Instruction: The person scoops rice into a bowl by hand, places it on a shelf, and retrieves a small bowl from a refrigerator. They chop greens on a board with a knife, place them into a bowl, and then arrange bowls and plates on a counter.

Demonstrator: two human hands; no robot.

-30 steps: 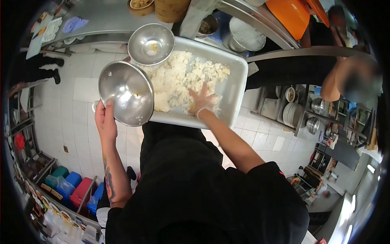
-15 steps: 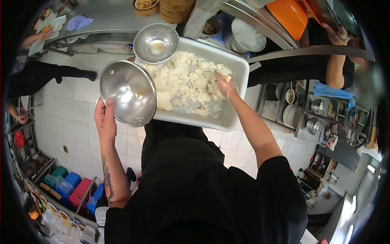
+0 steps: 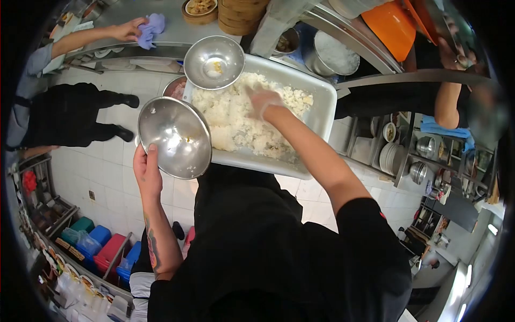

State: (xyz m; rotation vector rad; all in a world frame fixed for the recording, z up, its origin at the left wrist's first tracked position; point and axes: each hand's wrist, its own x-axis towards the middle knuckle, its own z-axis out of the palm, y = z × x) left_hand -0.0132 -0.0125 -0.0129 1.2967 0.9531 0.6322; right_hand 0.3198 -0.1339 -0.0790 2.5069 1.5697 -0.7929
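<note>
A large metal bowl (image 3: 174,137), tilted and nearly empty, is held at its lower left rim by my left hand (image 3: 148,170), thumb over the edge. Crumbly white food that looks like rice (image 3: 228,121) lies in a rectangular metal tray (image 3: 325,115). Over the middle of that food is my right hand (image 3: 264,101) in a clear glove, smeared by motion, so its fingers are not readable. A smaller metal bowl (image 3: 214,61) with a few yellow bits in it sits at the tray's upper left corner.
Bamboo steamers (image 3: 242,16) stand on the steel counter (image 3: 185,33) beyond the tray. A pot of white contents (image 3: 337,53) is at the upper right. Another person's hand (image 3: 129,30) holds a purple cloth (image 3: 152,29) at the upper left. One more person stands at the right.
My right hand has moved left from the tray's right side to its middle. At the left, a co-worker has come further into view and taken hold of the purple cloth.
</note>
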